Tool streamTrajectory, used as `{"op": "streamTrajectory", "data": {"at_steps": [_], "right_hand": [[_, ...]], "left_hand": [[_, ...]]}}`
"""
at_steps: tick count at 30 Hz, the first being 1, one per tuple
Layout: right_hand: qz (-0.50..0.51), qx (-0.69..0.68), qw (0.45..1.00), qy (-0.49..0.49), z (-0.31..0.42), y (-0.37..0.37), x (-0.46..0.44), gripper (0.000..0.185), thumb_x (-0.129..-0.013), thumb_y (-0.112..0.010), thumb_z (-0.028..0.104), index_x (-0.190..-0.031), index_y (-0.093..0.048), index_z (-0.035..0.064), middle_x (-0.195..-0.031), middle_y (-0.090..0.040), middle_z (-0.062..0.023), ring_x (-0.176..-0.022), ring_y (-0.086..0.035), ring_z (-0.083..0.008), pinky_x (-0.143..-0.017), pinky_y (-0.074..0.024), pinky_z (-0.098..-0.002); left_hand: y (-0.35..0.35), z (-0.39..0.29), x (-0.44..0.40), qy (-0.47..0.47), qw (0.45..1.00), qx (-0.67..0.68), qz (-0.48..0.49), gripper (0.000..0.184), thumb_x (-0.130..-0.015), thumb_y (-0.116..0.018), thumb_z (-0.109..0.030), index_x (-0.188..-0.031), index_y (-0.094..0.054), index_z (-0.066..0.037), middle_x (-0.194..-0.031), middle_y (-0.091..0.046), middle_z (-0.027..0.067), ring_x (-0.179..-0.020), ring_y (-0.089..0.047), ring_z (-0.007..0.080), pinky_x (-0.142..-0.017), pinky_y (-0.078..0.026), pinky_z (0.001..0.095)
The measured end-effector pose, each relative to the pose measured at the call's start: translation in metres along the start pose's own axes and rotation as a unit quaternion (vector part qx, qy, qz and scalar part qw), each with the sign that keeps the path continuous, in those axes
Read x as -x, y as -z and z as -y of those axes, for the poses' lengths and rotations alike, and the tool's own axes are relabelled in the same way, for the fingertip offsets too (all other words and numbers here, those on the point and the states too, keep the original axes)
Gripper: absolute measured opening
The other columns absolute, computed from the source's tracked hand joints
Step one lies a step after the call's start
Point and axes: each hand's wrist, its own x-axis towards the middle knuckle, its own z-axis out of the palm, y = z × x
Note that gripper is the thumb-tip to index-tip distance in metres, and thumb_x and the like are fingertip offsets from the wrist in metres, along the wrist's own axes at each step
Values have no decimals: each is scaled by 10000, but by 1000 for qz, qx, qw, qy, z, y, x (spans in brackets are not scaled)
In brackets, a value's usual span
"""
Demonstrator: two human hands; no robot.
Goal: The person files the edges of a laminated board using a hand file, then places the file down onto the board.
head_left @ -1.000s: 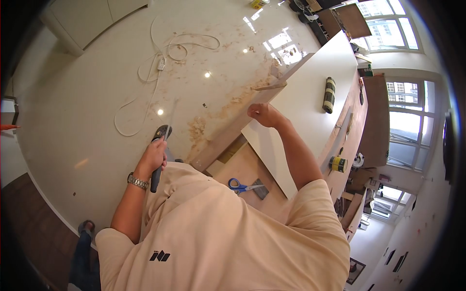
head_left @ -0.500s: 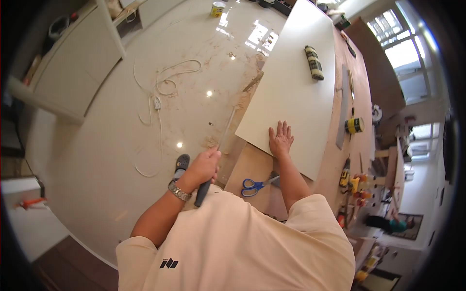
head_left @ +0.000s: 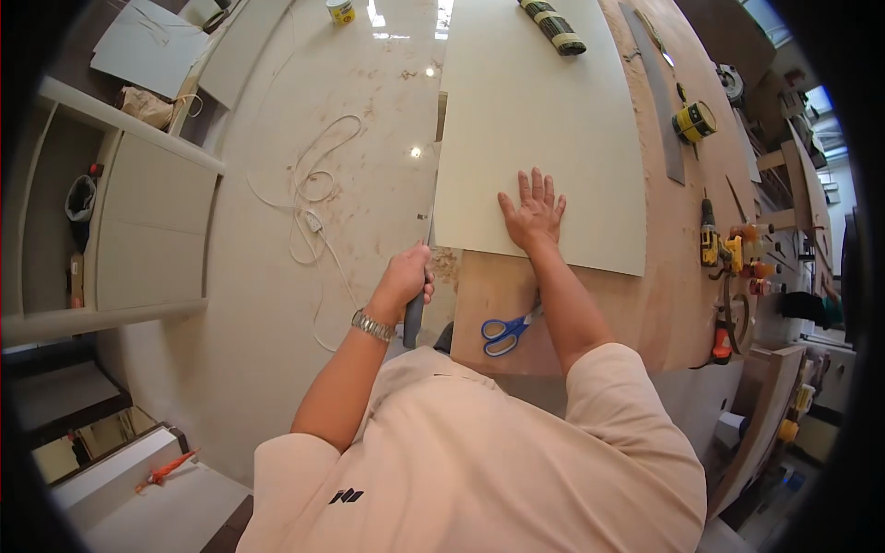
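Note:
My left hand (head_left: pixel 406 276), with a metal watch on the wrist, is closed round the dark handle (head_left: pixel 413 321) of a tool. Its thin blade (head_left: pixel 432 207) points away from me along the left edge of a pale panel (head_left: pixel 553 111). My right hand (head_left: pixel 533 212) lies flat on that panel near its closer edge, fingers spread. Blue-handled scissors (head_left: pixel 502 337) rest on the wooden worktop (head_left: pixel 493 276) just below the panel; my right forearm is beside their blades.
A rolled dark-and-cream bundle (head_left: pixel 555 28) lies on the panel. To the right are a can (head_left: pixel 693 122), a long metal strip (head_left: pixel 659 101) and a yellow drill (head_left: pixel 709 241). A white cord (head_left: pixel 313 221) runs over the dusty floor; cabinets (head_left: pixel 152 230) stand at the left.
My right hand was closed near the panel's corner and now lies open on it. My left hand has brought the tool to the panel's left edge. The camera view has turned.

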Motion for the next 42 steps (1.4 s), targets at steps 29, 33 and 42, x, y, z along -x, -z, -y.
{"op": "streamTrajectory", "data": {"at_steps": [29, 33, 42], "right_hand": [[-9, 11, 1000, 1, -1, -3, -3, 718, -961, -300, 628, -1552, -226, 227, -1632, -125, -9, -1505, -62, -231, -1201, -30, -514], [-2, 1, 1000, -1, 0, -1, 0, 720, -961, -304, 628, -1553, -219, 228, -1635, -114, -2, -1507, -57, -229, -1202, -27, -510], [-2, 3, 1000, -6, 1, 0, 0, 734, -952, -345, 629, -1553, -222, 226, -1633, -125, 7, -1505, -67, -219, -1208, -41, -484]], "left_hand": [[-1, 11, 20, -22, 998, -56, -14, 448, -1007, -425, -275, -1410, -460, -82, -669, -507, 22, -458, -492, 105, -405, -449, 265], [-9, 21, 12, -37, 997, -64, -26, 448, -1009, -423, -275, -1415, -465, -89, -670, -506, 20, -463, -495, 102, -410, -451, 260], [59, 36, 19, -55, 997, -53, -28, 402, -1002, -457, -267, -1342, -509, -58, -629, -501, 39, -438, -491, 129, -404, -441, 294]]}}
